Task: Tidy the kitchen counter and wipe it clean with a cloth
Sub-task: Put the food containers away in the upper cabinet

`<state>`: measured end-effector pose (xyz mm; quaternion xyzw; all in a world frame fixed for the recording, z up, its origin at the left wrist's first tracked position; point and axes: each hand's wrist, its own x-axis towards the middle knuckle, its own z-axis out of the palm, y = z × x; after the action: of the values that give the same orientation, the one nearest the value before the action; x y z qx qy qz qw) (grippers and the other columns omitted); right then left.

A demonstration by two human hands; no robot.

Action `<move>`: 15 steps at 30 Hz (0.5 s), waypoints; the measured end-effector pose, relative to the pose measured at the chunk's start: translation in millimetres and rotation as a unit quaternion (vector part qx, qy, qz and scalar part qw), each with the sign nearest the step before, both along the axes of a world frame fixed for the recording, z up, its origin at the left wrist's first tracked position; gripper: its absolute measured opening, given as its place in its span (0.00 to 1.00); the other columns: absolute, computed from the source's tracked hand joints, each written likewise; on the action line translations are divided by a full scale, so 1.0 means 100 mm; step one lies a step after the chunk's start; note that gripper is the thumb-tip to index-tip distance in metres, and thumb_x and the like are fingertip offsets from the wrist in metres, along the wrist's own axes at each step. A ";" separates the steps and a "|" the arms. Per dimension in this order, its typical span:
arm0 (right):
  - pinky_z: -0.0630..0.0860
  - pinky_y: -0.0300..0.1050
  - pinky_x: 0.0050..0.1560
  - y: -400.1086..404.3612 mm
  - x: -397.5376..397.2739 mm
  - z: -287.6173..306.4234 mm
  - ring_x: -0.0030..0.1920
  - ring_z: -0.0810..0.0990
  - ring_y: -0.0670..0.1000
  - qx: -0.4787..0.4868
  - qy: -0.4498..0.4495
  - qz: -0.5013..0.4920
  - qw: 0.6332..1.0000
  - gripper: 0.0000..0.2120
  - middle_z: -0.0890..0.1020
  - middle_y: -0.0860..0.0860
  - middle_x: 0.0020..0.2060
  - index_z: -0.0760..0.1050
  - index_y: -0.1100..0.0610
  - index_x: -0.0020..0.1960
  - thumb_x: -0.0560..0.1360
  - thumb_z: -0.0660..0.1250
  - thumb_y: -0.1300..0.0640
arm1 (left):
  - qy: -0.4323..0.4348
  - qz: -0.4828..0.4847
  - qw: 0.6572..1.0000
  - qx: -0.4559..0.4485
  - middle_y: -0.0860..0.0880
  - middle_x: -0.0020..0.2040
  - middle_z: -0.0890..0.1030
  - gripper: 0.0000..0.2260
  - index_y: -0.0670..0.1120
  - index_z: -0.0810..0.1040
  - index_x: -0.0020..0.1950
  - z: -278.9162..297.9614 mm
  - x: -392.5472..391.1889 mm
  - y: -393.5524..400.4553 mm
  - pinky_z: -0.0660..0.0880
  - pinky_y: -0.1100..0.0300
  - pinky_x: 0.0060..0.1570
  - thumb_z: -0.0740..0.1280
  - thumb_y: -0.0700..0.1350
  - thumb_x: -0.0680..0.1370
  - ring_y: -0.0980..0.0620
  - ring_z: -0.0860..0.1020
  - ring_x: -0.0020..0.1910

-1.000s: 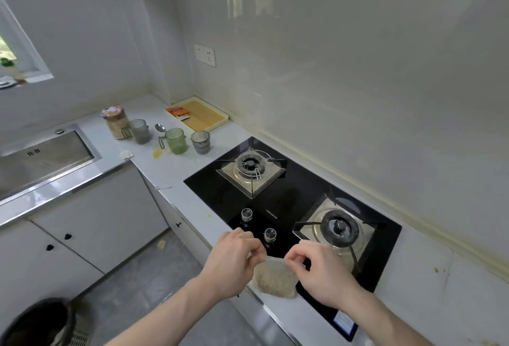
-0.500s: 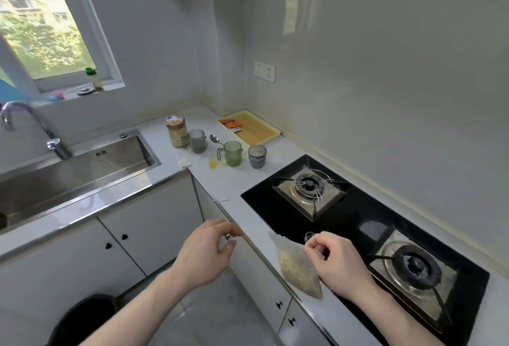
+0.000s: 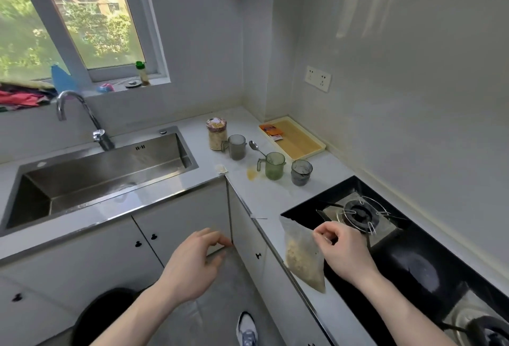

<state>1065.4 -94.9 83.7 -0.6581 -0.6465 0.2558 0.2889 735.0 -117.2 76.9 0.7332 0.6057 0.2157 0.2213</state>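
My right hand [image 3: 343,252] pinches the upper edge of a clear plastic bag of pale grain [image 3: 301,257], which hangs over the counter's front edge beside the black hob [image 3: 399,260]. My left hand [image 3: 192,260] hovers in front of the corner cabinet with loosely curled fingers and holds nothing. On the white counter [image 3: 275,197] stand a lidded jar [image 3: 217,133], a grey mug [image 3: 237,147], a green mug [image 3: 274,165], a small grey cup [image 3: 301,172] and a spoon [image 3: 256,147]. A yellow spill [image 3: 252,173] and a small wrapper [image 3: 221,168] lie near the corner.
A steel sink [image 3: 104,177] with a tap [image 3: 82,114] lies to the left. A yellow tray [image 3: 293,137] with an orange packet sits in the far corner. A black bin [image 3: 104,315] stands on the floor below. Bottles and cloths line the windowsill [image 3: 121,84].
My left hand has let go of the bag and moved left, off the counter. My right hand carries the bag alone. My view has swung left toward the sink and window.
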 end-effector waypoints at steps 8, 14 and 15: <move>0.76 0.38 0.38 1.16 -0.46 -0.32 0.37 0.79 0.41 -0.026 0.002 0.012 1.000 0.07 0.82 0.43 0.32 0.81 0.48 0.38 0.74 0.72 0.53 | 0.020 0.029 0.999 -0.017 0.69 0.51 0.74 0.07 0.62 0.78 0.54 -0.11 -0.41 0.78 0.72 0.63 0.56 0.67 0.53 0.78 0.65 0.73 0.57; 0.74 0.33 0.40 2.11 -0.75 -0.33 0.40 0.81 0.36 -0.044 0.012 0.021 0.999 0.04 0.84 0.40 0.36 0.82 0.48 0.40 0.74 0.73 0.52 | 0.025 0.055 0.998 -0.021 0.67 0.54 0.75 0.08 0.63 0.77 0.56 -0.05 -0.62 1.53 0.73 0.62 0.56 0.66 0.53 0.78 0.65 0.72 0.58; 0.74 0.34 0.40 2.28 -0.80 -0.30 0.40 0.81 0.37 -0.044 0.017 0.024 0.999 0.04 0.84 0.40 0.36 0.82 0.49 0.41 0.74 0.73 0.52 | 0.021 0.065 0.997 -0.018 0.67 0.55 0.75 0.08 0.62 0.77 0.57 -0.02 -0.64 1.64 0.73 0.62 0.55 0.66 0.53 0.78 0.65 0.72 0.58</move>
<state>985.8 133.2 53.9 -0.6501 -0.6451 0.3018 0.2648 671.4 46.8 75.0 0.6923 0.6605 0.2034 0.2075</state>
